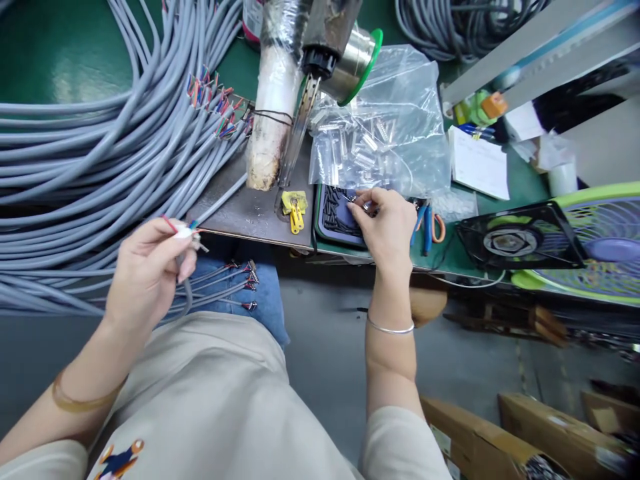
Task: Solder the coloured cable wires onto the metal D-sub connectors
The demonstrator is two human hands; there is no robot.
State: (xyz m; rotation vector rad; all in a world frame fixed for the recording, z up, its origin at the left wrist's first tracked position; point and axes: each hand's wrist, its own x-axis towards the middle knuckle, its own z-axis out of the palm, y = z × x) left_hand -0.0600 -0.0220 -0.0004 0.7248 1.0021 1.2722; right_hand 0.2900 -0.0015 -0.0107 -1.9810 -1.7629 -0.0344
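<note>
The left hand point(147, 273) was closed around a thin grey cable point(188, 297), whose stripped coloured wire ends stuck out just past the pinching fingertips. The right hand point(385, 230) pinched a small silvery metal part point(365, 206) between thumb and forefinger, above the dark tray of black sleeves point(333, 215).

A clear plastic bag point(395, 127) of small metal parts lies on the surface point(50, 53) just beyond the right grip point(385, 227). A green-rimmed solder spool point(357, 63) stands behind the bag. Cutters point(431, 227) with orange and blue handles lie just right of that grip; a black fan point(520, 237) sits farther right. A yellow clip point(295, 208) lies between the grips. Coiled grey cables point(75, 153) spread beyond the left grip point(147, 270).
</note>
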